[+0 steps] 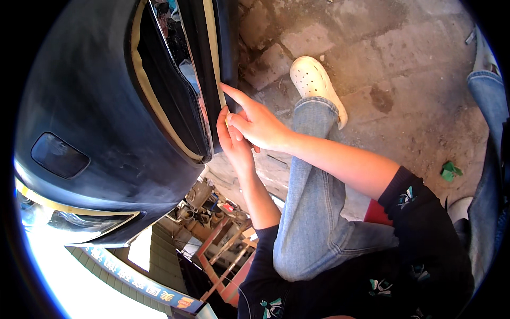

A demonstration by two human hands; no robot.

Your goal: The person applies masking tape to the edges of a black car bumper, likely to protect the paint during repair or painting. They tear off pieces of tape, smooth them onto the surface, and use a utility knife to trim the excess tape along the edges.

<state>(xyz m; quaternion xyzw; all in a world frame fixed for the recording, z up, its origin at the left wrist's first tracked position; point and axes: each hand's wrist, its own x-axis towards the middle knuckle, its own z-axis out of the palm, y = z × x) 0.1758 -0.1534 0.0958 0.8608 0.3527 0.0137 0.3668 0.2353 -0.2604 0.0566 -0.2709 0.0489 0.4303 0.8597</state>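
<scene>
A strip of pale yellow masking tape (212,42) runs down the edge of a dark, dull-surfaced car bumper (106,90). At the strip's lower end, my right hand (260,125) stretches its index finger onto the tape. The thumb and curled fingers of that hand close near a small yellow bit of tape. My left hand (235,146) lies just below and partly behind it, fingers raised and pressed together at the tape's end. Its thumb is hidden by the right hand. More tape borders the dark grille opening (159,101), beside a shiny chrome trim strip (194,80).
A headlight (79,220) edged with tape is at the lower left. Beneath my leg in jeans (313,212) and white clog (316,80) lies worn paving (366,53). Another person's jeans leg (486,101) shows at right. Cluttered shelves (212,212) stand beyond the bumper.
</scene>
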